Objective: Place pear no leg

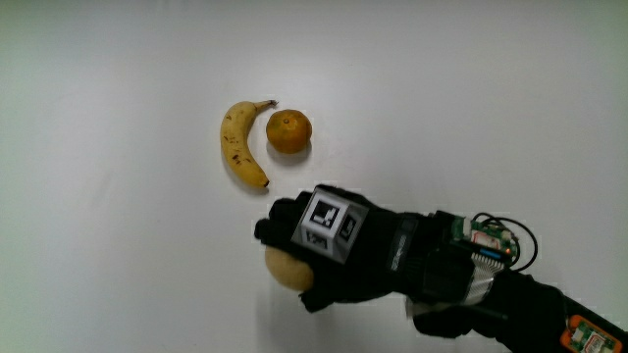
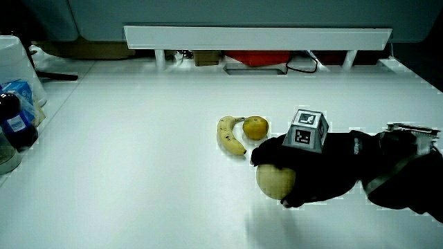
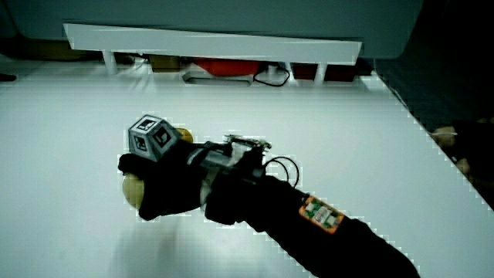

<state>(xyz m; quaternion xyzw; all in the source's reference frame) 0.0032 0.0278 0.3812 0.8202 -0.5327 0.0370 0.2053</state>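
Note:
The black-gloved hand (image 1: pixel 299 240) is shut on a pale yellow pear (image 1: pixel 285 269), its fingers curled over the top so only part of the fruit shows. The patterned cube (image 1: pixel 328 224) sits on the hand's back. In both side views the pear (image 2: pixel 274 181) (image 3: pixel 132 190) pokes out under the fingers of the hand (image 2: pixel 297 169) (image 3: pixel 162 185), and a faint shadow lies on the table nearer to the person. A banana (image 1: pixel 239 147) (image 2: pixel 230 135) and an orange (image 1: pixel 288 131) (image 2: pixel 255 127) lie side by side, farther from the person than the hand.
A low white partition (image 2: pixel 256 36) (image 3: pixel 208 42) runs along the table, with a red object (image 2: pixel 252 58) and cables under it. A dark bottle and blue packet (image 2: pixel 14 111) stand at the table's edge in a side view.

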